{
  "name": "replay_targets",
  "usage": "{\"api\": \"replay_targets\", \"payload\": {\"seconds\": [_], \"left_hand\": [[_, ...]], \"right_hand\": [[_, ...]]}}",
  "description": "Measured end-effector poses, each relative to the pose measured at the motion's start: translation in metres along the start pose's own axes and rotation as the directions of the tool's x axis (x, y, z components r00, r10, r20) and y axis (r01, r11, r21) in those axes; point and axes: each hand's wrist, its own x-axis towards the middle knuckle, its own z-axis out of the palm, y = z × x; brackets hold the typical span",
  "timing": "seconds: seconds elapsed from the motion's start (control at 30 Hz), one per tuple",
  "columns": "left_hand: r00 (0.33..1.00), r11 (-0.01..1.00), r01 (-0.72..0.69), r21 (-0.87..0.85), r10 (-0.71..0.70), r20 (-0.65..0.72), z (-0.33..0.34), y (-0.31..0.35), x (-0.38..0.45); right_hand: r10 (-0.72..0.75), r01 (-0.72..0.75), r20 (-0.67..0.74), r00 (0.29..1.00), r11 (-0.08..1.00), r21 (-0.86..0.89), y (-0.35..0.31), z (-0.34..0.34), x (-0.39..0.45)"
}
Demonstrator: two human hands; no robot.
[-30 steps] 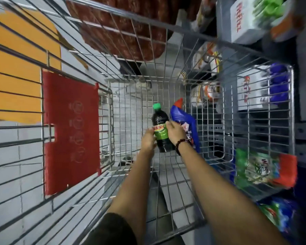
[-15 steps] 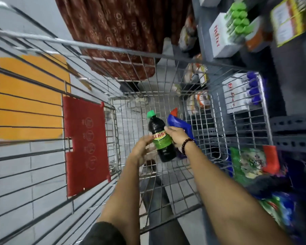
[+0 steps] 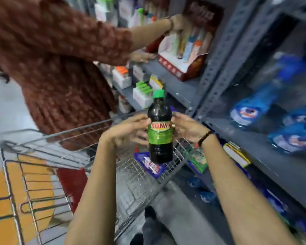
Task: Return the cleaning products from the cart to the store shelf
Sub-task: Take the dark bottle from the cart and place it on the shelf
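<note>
A dark bottle (image 3: pixel 159 128) with a green cap and a green "SUNNY" label stands upright in the air above the wire cart (image 3: pixel 134 175). My left hand (image 3: pixel 125 131) grips its left side and my right hand (image 3: pixel 187 127), with a bead bracelet at the wrist, grips its right side. A blue bottle (image 3: pixel 150 164) lies in the cart below it. The grey metal store shelf (image 3: pixel 265 156) is to the right, holding blue pouches (image 3: pixel 254 106).
Another person in a brown patterned dress (image 3: pixel 60 64) stands beyond the cart, reaching both hands onto the upper shelf with boxed goods (image 3: pixel 182 55). A green packet (image 3: pixel 198 160) sits on a lower shelf by the cart. A red flap (image 3: pixel 72 183) hangs inside the cart.
Both hands have lifted the dark bottle up out of the cart. The view has swung up towards the shelf, and the other person's arms came into sight.
</note>
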Motion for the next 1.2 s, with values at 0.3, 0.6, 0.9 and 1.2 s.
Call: {"api": "replay_targets", "payload": {"seconds": [0.3, 0.6, 0.9, 1.2], "left_hand": [[0.912, 0.944, -0.268, 0.191, 0.185, 0.367, 0.151, 0.098, 0.012], [0.789, 0.919, -0.249, 0.305, 0.010, 0.614, 0.303, 0.040, 0.113], [0.761, 0.915, -0.139, 0.378, -0.145, 0.632, 0.444, -0.046, 0.241], [0.784, 0.919, -0.047, 0.392, -0.209, 0.584, 0.477, -0.071, 0.290]], "right_hand": [[-0.394, 0.361, -0.165, 0.904, 0.911, -0.198, -0.087, -0.033, -0.173], [-0.370, 0.333, -0.567, 0.736, 0.927, -0.173, -0.012, -0.141, -0.314], [-0.203, 0.366, -0.823, 0.531, 0.931, 0.007, 0.062, -0.262, -0.377], [-0.128, 0.482, -0.859, 0.496, 0.863, 0.150, 0.086, -0.308, -0.371]]}}
